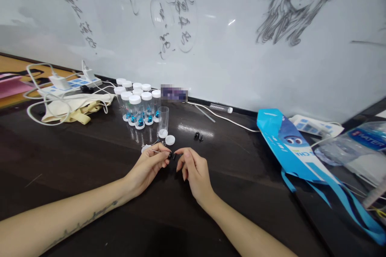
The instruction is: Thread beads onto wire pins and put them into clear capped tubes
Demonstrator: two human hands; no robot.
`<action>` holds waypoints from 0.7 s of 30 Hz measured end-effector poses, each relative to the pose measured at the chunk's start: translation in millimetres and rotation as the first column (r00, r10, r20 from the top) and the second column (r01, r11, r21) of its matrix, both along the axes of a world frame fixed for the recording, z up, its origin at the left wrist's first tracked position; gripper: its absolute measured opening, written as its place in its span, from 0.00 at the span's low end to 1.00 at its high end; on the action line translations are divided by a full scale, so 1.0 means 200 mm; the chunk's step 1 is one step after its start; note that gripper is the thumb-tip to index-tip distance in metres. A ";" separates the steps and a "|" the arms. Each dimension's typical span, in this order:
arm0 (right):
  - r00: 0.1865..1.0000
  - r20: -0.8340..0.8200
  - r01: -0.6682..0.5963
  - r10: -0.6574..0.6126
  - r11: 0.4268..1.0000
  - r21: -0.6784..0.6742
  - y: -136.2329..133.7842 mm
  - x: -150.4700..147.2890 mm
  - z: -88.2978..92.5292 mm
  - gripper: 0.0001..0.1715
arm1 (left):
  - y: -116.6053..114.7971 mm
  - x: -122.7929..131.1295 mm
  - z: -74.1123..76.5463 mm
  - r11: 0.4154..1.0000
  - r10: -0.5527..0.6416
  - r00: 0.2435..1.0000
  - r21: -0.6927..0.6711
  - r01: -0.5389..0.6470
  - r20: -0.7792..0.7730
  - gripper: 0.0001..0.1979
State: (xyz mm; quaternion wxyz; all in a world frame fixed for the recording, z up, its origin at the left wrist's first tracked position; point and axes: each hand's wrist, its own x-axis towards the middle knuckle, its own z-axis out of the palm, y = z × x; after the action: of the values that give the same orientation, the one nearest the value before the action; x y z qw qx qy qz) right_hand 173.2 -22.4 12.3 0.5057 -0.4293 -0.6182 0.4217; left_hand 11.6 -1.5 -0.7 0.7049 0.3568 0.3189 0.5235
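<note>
My left hand [153, 164] pinches a small black piece [171, 156], with a thin pale string at its fingers. Right beside it, my right hand [193, 170] has its fingers curved and apart, the index fingertip close to the black piece; whether it touches is too small to tell. An uncapped clear tube [163, 121] stands upright just beyond the hands, and a white cap [170, 140] lies by its base. Another white round part [145, 149] is partly hidden behind my left hand. More small black pieces [198, 136] lie on the dark table [235, 160].
Several capped tubes [136, 108] with blue items inside stand at the back left. Left of them are a cream cloth bag [75, 106], cables and a power strip [75, 84]. A blue bag [286, 144] and a water bottle [362, 140] are at right. A whiteboard [217, 56] rises behind.
</note>
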 end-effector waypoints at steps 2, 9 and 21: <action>1.000 -0.001 -0.002 0.002 1.000 0.001 0.00 0.00 0.00 0.21 | 0.00 0.00 0.00 1.000 0.000 1.000 0.000 0.000 0.000 0.03; 1.000 0.003 0.003 -0.003 1.000 0.006 0.00 0.00 0.00 0.21 | 0.01 0.00 0.00 1.000 0.001 1.000 0.002 -0.001 0.002 0.03; 1.000 0.021 0.008 -0.008 1.000 -0.004 -0.01 0.00 0.01 0.21 | 0.00 0.00 0.01 1.000 0.005 1.000 -0.008 -0.005 -0.001 0.04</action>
State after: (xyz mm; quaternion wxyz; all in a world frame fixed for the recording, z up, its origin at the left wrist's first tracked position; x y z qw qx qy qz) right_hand 172.7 -23.8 14.1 0.5002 -0.4372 -0.6207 0.4163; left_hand 12.2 -0.8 1.1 0.7049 0.3537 0.3221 0.5238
